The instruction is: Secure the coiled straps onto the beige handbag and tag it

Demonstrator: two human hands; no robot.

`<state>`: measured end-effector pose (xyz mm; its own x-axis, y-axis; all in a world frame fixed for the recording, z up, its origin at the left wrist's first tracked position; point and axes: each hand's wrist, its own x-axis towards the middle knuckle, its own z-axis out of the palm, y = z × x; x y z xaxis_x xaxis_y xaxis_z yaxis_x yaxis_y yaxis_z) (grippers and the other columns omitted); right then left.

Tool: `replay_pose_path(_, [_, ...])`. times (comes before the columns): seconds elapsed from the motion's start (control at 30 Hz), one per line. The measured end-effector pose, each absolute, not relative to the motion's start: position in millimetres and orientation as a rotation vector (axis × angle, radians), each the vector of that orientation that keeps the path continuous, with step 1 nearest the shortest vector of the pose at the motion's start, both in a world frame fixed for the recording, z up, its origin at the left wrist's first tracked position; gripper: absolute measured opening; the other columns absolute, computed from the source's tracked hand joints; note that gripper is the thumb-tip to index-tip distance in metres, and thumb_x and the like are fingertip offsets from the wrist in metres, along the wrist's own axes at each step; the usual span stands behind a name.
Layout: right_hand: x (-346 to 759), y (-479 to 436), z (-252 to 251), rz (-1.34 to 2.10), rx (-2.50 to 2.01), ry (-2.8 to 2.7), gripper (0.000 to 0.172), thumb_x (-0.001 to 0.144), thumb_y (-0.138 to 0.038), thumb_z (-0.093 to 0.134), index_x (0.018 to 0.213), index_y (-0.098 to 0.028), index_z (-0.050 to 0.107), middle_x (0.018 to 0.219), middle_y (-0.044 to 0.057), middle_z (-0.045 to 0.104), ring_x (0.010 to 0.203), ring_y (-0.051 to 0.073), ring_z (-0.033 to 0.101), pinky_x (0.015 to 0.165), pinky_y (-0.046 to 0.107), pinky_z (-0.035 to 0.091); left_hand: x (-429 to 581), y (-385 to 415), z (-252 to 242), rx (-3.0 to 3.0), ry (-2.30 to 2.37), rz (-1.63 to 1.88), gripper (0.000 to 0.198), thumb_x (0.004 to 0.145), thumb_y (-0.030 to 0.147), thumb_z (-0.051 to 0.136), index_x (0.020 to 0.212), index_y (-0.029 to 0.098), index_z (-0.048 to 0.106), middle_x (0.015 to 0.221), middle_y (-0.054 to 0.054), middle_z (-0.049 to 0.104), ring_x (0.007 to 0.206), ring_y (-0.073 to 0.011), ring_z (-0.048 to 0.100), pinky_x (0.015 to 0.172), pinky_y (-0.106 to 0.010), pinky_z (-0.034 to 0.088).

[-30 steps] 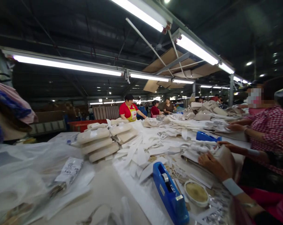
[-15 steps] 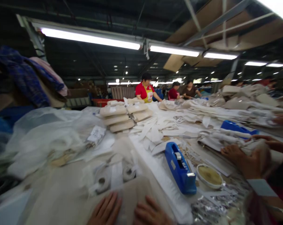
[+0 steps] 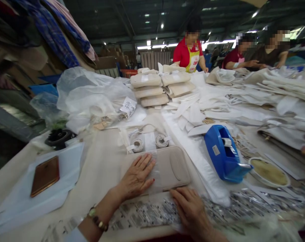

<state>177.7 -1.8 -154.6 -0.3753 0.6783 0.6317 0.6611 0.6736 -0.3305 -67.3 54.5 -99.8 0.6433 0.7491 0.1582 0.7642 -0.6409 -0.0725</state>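
A flat beige fabric pouch (image 3: 170,164) with a rounded corner and a curved seam lies in front of me. A pale band wraps around its middle. My left hand (image 3: 138,176) lies flat on the pouch's left part and the band, fingers stretched. At the lower right edge of the pouch rests my right hand (image 3: 191,208), its fingers loosely bent and touching the edge; nothing shows in it. Just beyond the pouch sit two rolled fabric strips (image 3: 137,145), with a white band between them. To the right stands a blue tape dispenser (image 3: 220,154).
Stacked beige pouches (image 3: 149,90) stand farther back, beside clear plastic bags (image 3: 89,90). A phone (image 3: 45,175) lies on pale sheets at left. Right of the dispenser is a round tub (image 3: 270,172). Printed plastic packets (image 3: 147,213) line the front edge. Co-workers are across the table.
The view has tilted down and swung left. My left hand has moved up onto the pouch's band, and my right hand sits at its lower edge. The co-worker's hands at right are mostly out of view.
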Motion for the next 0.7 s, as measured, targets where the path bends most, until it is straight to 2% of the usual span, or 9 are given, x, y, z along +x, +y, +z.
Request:
replay_pose_path(0.13, [167.9,3.5,-145.3,-0.035,-0.949,-2.102,0.029,0.089,-0.007,0.035,0.104,-0.015,0.059,0.086,0.008,0.062,0.078,0.018,0.054,0.068,0.029,0.041,-66.9,54.9,-95.1,-2.803,-1.329,-0.103,0.058,0.087,0.022,0.047,0.141,0.012,0.029,0.149,-0.021,0.023,0.14,-0.029,0.014,0.111,-0.05,0.023])
replay_pose_path(0.3, [155.2,21.1,-134.3,-0.136,-0.946,-2.173,0.036,0.086,-0.004,0.04,0.111,-0.019,0.06,0.102,0.009,0.061,0.098,0.022,0.052,0.083,0.037,0.036,-62.7,53.8,-80.8,-2.902,-1.48,0.031,0.072,0.073,0.01,0.049,0.142,0.012,0.028,0.151,-0.02,0.014,0.14,-0.0282,0.007,0.113,-0.051,0.016])
replay_pose_path(0.43, [150.4,32.9,-131.1,-0.102,-0.806,-2.304,0.036,0.085,-0.005,0.042,0.113,-0.02,0.059,0.108,0.008,0.061,0.102,0.023,0.05,0.089,0.039,0.035,-62.3,54.8,-67.1,-3.022,-1.502,0.16,0.09,0.062,0.019,0.061,0.144,0.011,0.022,0.151,-0.021,0.004,0.14,-0.0301,0.001,0.113,-0.051,0.011])
replay_pose_path(0.6, [155.9,42.2,-119.6,-0.251,-0.521,-2.537,0.034,0.087,-0.008,0.041,0.118,-0.014,0.055,0.109,0.01,0.062,0.106,0.023,0.05,0.094,0.042,0.037,-61.9,55.5,-59.5,-3.052,-1.529,0.228,0.108,0.055,0.037,0.075,0.144,0.011,0.02,0.151,-0.023,0.001,0.139,-0.034,0.0,0.113,-0.052,0.01])
replay_pose_path(0.7, [156.4,49.6,-110.7,-0.32,-0.365,-2.591,0.029,0.09,-0.015,0.04,0.114,-0.014,0.056,0.101,0.01,0.064,0.099,0.023,0.054,0.091,0.041,0.042,-58.0,52.5,-58.9,-3.006,-1.528,0.24,0.104,0.055,0.032,0.073,0.143,0.01,0.022,0.151,-0.024,0.004,0.139,-0.0349,0.003,0.113,-0.051,0.011])
